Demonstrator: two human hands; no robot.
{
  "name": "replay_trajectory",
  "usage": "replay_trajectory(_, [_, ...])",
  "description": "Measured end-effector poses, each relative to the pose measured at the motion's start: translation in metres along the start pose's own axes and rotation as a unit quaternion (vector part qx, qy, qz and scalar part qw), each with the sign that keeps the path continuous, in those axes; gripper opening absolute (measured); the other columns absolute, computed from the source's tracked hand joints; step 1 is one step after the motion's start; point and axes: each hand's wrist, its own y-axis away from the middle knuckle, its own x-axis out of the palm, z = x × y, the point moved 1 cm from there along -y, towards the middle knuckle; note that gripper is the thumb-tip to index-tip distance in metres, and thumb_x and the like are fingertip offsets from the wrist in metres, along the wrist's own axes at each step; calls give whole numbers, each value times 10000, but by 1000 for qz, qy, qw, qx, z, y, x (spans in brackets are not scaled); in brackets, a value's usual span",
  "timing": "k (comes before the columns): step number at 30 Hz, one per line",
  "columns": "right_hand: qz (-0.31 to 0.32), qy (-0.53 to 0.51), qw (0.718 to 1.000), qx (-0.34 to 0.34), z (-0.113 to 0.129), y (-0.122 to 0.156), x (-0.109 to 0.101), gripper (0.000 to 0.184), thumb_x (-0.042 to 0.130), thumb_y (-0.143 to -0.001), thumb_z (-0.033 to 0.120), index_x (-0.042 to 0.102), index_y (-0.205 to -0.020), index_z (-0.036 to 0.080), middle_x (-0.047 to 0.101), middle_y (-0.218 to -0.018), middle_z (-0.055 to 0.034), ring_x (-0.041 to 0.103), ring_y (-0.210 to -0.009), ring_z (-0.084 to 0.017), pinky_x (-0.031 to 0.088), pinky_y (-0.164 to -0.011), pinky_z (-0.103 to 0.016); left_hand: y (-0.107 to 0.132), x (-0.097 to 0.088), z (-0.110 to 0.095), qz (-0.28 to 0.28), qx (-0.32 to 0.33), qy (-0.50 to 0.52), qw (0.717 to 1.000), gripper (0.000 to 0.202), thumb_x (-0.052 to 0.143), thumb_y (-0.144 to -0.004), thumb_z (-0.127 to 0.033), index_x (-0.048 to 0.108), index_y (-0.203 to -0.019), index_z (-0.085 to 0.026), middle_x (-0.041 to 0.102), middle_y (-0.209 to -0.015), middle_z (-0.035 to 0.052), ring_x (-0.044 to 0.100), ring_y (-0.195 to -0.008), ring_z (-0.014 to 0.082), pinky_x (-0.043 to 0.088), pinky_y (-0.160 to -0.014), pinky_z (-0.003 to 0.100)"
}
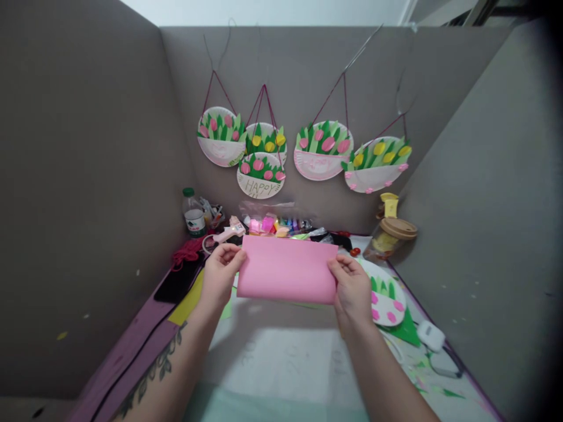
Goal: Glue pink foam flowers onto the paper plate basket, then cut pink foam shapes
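A sheet of pink paper [288, 269] is held up above the table, folded or bent along its lower edge. My left hand [223, 271] pinches its left edge between thumb and fingers. At the opposite edge, my right hand [353, 287] grips the paper the same way, thumb in front. Behind my right hand lies a paper plate craft [387, 299] with green leaves and pink flowers, partly covered by the hand. Yellow paper [188, 302] lies beside my left forearm.
Several paper plate baskets [323, 164] hang on the grey back panel. A bottle [193, 217], a glue gun [229, 230] and pink yarn [188, 253] stand or lie at back left. A lidded cup [389, 239] is at back right; a white charger [431, 335] lies nearer.
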Motion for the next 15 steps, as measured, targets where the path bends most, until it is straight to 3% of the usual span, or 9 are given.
replay_trajectory(15, [1, -8, 1000, -1, -1, 0, -1, 286, 784, -574, 336, 638, -757, 171, 623, -716, 6, 542, -647, -123, 434, -622, -244, 1, 0, -6, 13, -12, 3, 1000, 279, 771, -605, -356, 593, -688, -158, 571, -603, -29, 483, -533, 90, 362, -508, 204])
